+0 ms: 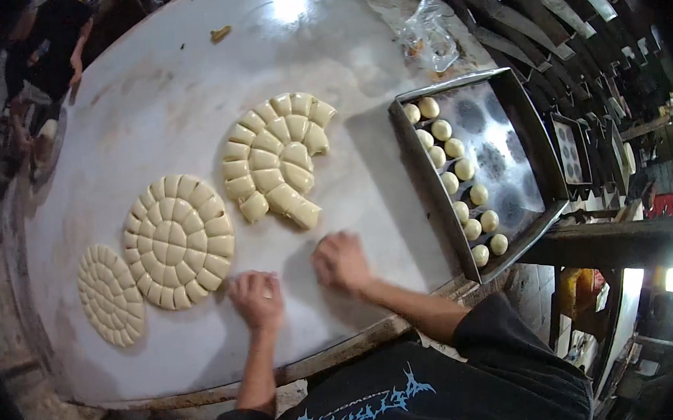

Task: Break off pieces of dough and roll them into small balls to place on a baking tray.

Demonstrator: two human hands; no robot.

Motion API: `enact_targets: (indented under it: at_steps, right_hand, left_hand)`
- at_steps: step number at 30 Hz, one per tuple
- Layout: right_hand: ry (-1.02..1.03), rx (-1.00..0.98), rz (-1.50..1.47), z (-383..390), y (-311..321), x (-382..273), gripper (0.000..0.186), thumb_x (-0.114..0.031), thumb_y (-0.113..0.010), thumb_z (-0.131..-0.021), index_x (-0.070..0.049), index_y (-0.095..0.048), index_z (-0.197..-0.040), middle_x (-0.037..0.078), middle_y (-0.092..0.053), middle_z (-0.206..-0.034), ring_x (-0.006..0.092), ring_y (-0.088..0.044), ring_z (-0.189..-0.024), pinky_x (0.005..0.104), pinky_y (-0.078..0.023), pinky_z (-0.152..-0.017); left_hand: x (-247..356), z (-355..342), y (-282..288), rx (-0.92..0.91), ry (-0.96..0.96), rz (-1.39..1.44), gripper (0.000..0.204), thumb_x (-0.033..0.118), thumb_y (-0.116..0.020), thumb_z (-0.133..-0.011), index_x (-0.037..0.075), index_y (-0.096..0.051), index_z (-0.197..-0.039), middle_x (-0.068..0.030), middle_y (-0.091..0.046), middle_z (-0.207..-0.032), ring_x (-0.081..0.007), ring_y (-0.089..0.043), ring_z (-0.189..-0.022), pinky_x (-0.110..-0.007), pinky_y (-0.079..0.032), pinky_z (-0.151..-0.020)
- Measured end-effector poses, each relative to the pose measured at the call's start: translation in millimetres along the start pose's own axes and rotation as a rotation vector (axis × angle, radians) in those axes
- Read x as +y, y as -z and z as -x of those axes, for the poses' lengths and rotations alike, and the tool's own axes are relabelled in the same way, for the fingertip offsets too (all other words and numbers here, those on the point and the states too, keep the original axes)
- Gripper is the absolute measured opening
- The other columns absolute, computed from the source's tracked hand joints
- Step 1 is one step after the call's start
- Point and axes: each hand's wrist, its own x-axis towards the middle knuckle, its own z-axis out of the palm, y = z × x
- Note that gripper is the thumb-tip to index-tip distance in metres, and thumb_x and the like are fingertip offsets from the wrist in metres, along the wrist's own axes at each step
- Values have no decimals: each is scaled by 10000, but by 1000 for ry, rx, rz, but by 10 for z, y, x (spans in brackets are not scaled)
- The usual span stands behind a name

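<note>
Pale, glossy dough lay to the left of the metal tray (495, 136) in three flat rounds, each cut into small blocks. Nearest the tray, the broken round (270, 148) had a wide gap in the side facing it, and a strip of blocks jutted out from its edge toward the person. Farther left of the tray came the middle round (176, 243), its outline whole, and farthest from it the outer round (111, 294), whole too.

Between the tray and the middle round, the right hand (340, 263) was blurred; its fingers seemed drawn in, but I could not tell whether they covered any dough. The left hand (257, 297), farther from the tray, had its fingers curled down close to the worktop (150, 106); what lay beneath them, if anything, was hidden.

Inside the tray, dough balls (454, 148) sat in two rough rows along its left wall, while its right side was bare apart from dark round marks. Judging by that, the work was at an early-to-middle stage: one round partly used, two uncut into, as far as missing blocks showed, and much of the tray unfilled.

Beyond the tray's far end lay a clear plastic bag (428, 40).
</note>
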Motion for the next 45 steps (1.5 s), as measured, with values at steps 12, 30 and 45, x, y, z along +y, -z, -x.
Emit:
enact_targets:
  at_steps: [12, 30, 45]
  right_hand:
    - [172, -95, -21, 162, 250, 146, 312, -248, -649, -759, -137, -562, -1038, 100, -515, -1126, 325, -458, -1073, 428, -398, -918]
    - [373, -89, 22, 1108, 406, 263, 261, -235, -622, -744, -137, -588, -983, 104, -534, -1070, 296, -503, -994, 424, -426, -848]
    - [-29, -349, 163, 1385, 1072, 56, 328, -191, -609, -787, -76, -503, -1076, 139, -522, -1022, 302, -516, -1036, 441, -488, -816]
  left_hand:
    - [-230, 171, 80, 84, -38, 65, 135, 156, -679, -738, 69, -598, -802, -98, -561, -900, -327, -498, -881, -451, -381, -830]
    - [-293, 1041, 146, -79, -200, 73, 146, 133, -683, -708, 82, -587, -805, -95, -551, -974, -302, -521, -923, -463, -373, -842]
    - [-347, 564, 227, -6, -71, -136, 87, 86, -573, -796, 11, -536, -819, -145, -506, -898, -340, -471, -894, -469, -366, -836]
